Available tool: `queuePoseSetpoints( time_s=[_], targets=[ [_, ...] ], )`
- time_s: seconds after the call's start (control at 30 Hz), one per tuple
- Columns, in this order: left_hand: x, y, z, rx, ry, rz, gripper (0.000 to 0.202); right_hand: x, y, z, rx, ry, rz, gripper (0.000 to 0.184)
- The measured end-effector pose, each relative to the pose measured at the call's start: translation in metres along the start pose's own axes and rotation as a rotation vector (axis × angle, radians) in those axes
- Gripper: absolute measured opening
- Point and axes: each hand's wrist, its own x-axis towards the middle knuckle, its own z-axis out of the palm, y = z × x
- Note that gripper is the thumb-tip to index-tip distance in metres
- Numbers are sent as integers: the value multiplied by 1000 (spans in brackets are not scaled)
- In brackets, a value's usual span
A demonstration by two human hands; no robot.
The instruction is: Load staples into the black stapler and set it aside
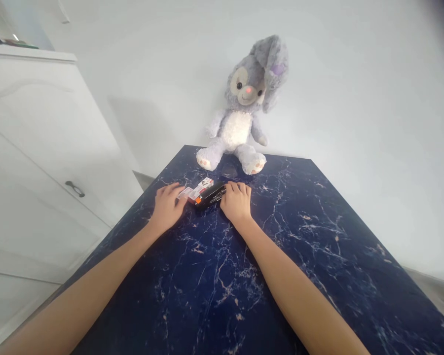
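Note:
A black stapler (209,195) with an orange end lies on the dark blue marble table (222,276), next to a small white and red box (196,191). My left hand (167,205) rests with its fingers curled on the box's left end. My right hand (237,202) has its fingers curled over the stapler's right end. Both arms reach forward across the table.
A grey and white plush rabbit (244,108) sits at the table's far edge against the white wall. A white cabinet (40,148) with a dark handle (75,189) stands to the left.

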Motion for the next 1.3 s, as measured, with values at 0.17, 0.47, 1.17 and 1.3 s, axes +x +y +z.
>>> queuePoseSetpoints(
  time_s=[0.17,0.47,1.17,1.3],
  targets=[
    [-1,10,3,54,-113,154,37,2,4,4,82,29,73,36],
    [-8,22,-14,-214,-126,137,31,6,11,0,392,31,140,22],
    [-9,15,-12,-239,-69,-33,35,10,28,7,660,14,370,13],
    [-12,19,-13,-566,66,-182,43,11,34,10,850,-19,507,17]
  ],
)
